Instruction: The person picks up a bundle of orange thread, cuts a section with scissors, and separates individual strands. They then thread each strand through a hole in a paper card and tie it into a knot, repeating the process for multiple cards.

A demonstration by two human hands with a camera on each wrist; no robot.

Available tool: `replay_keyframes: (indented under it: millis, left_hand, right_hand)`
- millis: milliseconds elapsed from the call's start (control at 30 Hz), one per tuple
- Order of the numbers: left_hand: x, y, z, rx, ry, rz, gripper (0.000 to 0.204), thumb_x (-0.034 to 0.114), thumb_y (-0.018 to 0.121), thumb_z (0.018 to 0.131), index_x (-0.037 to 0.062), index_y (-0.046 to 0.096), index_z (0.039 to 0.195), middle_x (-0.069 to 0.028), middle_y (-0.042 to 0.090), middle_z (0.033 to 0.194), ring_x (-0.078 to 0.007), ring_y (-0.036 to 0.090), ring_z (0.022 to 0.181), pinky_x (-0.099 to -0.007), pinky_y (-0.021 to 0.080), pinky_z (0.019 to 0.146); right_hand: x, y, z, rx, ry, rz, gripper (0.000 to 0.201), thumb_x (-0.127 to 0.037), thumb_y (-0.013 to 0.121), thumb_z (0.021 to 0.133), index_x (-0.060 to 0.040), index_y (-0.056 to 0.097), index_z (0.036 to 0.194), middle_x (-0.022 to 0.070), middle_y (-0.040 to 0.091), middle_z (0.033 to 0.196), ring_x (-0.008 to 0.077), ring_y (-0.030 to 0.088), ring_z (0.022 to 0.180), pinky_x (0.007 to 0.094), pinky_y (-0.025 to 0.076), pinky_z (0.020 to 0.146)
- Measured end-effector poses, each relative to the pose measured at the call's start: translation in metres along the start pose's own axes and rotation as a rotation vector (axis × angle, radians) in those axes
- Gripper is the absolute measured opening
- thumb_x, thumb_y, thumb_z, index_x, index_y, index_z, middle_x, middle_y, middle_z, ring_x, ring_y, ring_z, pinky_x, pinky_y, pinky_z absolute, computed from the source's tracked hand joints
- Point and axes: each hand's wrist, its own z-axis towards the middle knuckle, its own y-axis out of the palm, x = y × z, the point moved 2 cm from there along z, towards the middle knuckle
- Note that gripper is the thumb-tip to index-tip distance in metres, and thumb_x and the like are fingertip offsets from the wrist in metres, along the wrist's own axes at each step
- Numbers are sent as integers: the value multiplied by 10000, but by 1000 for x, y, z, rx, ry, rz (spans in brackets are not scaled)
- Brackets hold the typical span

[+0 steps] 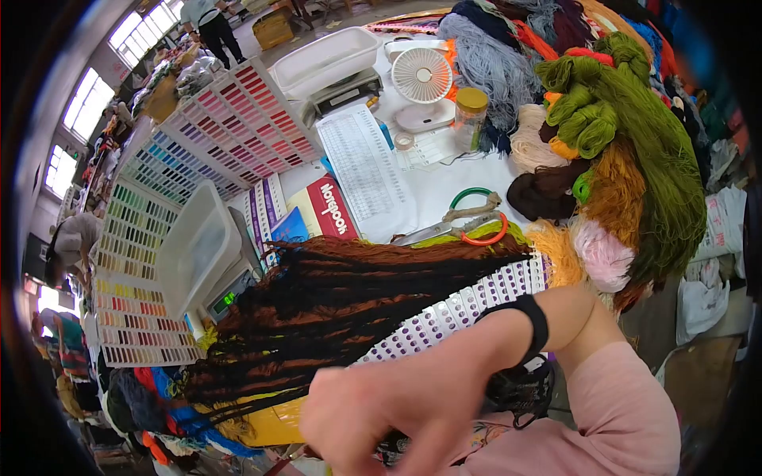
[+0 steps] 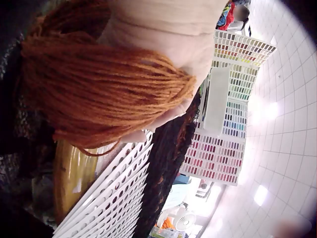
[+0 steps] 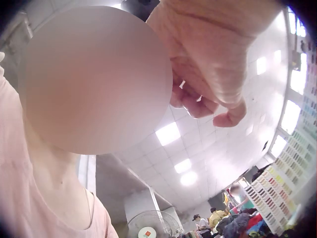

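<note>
A thick skein of rust-orange yarn (image 2: pixel 114 89) lies across the palm of my left hand (image 2: pixel 158 32), and the fingers curl round it from below. In the head view this hand is hidden. My right hand (image 1: pixel 373 408) is blurred at the bottom middle of that view, in front of the table edge. The right wrist view shows its fingers (image 3: pixel 198 105) loosely bent with nothing between them. Beyond the right hand, long black and brown yarn strands (image 1: pixel 317 293) lie across white perforated strips (image 1: pixel 452 317) with purple-rimmed holes.
Colour sample boards (image 1: pixel 214 127) stand folded at the left behind a white tray (image 1: pixel 202 246) on a scale. Scissors (image 1: pixel 452 224), a notebook (image 1: pixel 333 208), a printed sheet (image 1: pixel 365 163), a small fan (image 1: pixel 421 75) and a jar (image 1: pixel 470 119) lie farther back. Green yarn (image 1: pixel 643 135) heaps up at the right.
</note>
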Motion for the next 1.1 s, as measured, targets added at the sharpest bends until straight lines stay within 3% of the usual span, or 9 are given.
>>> replay_keyframes:
  millis: [200,300,333,400,500,600,767,900,1100]
  left_hand:
    - [-15,45,-34,-80,173,56,326,387,386,811,109,444,972,39,363,535,-75,366,489,-280,367,625]
    - [-19,83,-49,177,540,217,332,392,365,816,111,442,975,34,382,579,-91,383,529,-277,376,626]
    - [-12,73,-53,-15,551,229,453,431,343,823,90,401,1115,-27,510,847,-120,488,772,-283,393,743]
    - [-28,148,-49,384,667,90,375,378,429,808,60,464,1004,26,399,599,-72,415,548,-223,343,574]
    - [-39,193,-49,392,684,178,434,378,405,822,47,410,1102,9,390,727,-75,414,666,-223,325,635]
    - [-7,131,-48,-227,549,638,728,546,331,801,63,154,1316,-114,195,1354,-191,213,1241,-339,258,966]
    - [14,135,-52,-454,545,405,858,617,363,750,5,128,1303,-133,225,1338,-229,258,1221,-422,204,985]
    - [16,143,-58,-397,504,-168,983,691,360,695,-22,67,1305,-161,151,1361,-260,215,1240,-474,179,983]
    - [32,151,-96,-418,739,233,948,701,323,702,-22,147,1291,-196,181,1339,-307,233,1217,-448,200,984]
  right_hand:
    - [107,21,-60,119,505,-461,183,-161,598,637,-29,498,714,109,498,725,250,513,683,340,399,573]
    - [132,34,-77,119,635,-410,211,-178,604,701,-54,472,810,89,468,788,234,511,759,328,408,637]
    - [139,38,-79,95,692,-337,379,-200,636,680,-45,448,970,130,481,896,260,502,855,327,402,734]
    - [155,57,-89,162,649,-107,519,-238,645,669,-7,406,1067,164,484,984,265,478,941,318,380,799]
    - [155,73,-90,79,687,147,671,-251,652,670,31,322,1182,175,471,1081,241,420,1056,298,329,890]
    - [165,94,-100,-30,764,354,506,-162,625,673,38,425,1092,112,547,935,180,518,899,253,415,765]
    - [160,72,-104,134,913,729,311,-73,584,697,28,503,979,37,573,838,90,535,742,219,448,617]
    - [144,68,-87,111,1107,570,369,-67,575,705,15,486,1053,36,557,923,104,510,838,239,432,706]
    - [135,70,-71,211,550,-559,281,-35,567,682,-19,524,958,113,540,800,223,530,785,309,426,713]
